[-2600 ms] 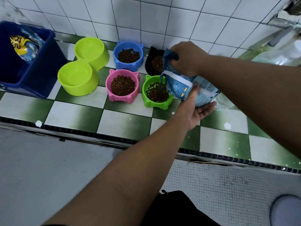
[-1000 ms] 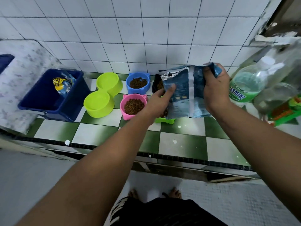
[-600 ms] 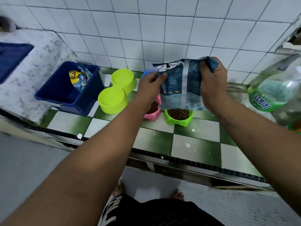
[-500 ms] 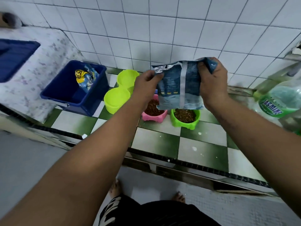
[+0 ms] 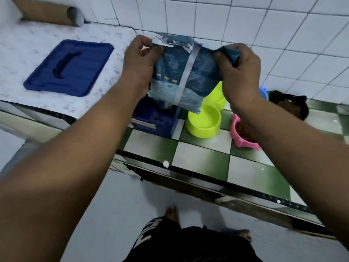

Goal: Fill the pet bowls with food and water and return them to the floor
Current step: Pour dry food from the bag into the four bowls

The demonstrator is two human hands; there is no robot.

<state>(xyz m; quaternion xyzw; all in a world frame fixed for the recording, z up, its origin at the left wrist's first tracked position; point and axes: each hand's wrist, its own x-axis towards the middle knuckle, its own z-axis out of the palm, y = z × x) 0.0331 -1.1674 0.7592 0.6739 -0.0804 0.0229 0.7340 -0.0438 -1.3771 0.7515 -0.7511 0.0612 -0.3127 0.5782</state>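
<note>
Blue pet-food bag (image 5: 181,76) hangs above one empty lime double bowl (image 5: 204,133), top corners pinched by left hand (image 5: 139,59) and right hand (image 5: 239,72); right of that, pink bowl (image 5: 243,143) and black bowl (image 5: 302,112) hold kibble (image 5: 244,130).

- Food bag (image 5: 181,76): dark blue above, paler blue band below, a silvery stripe down its middle, and a row of small yellow marks.
- Double bowl (image 5: 204,122): lime green all over.
- Pink bowl (image 5: 243,138), to the right: brown kibble inside.
- Black bowl (image 5: 294,108), far right: brown kibble inside.
- Blue bowl (image 5: 263,91): only a light blue edge shows.
- Bin (image 5: 162,129): dark blue.
- Lid (image 5: 69,67), far left: the same dark blue.
- Surface (image 5: 37,40) under the lid: white with faint purple flecks.
- Counter (image 5: 202,163): green and white checks, black strip along the near edge.
- Wall (image 5: 245,19): white tiles, dark grout.
- Tube (image 5: 45,12), far left: brown.
- Shorts (image 5: 188,242): black with white lettering.
</note>
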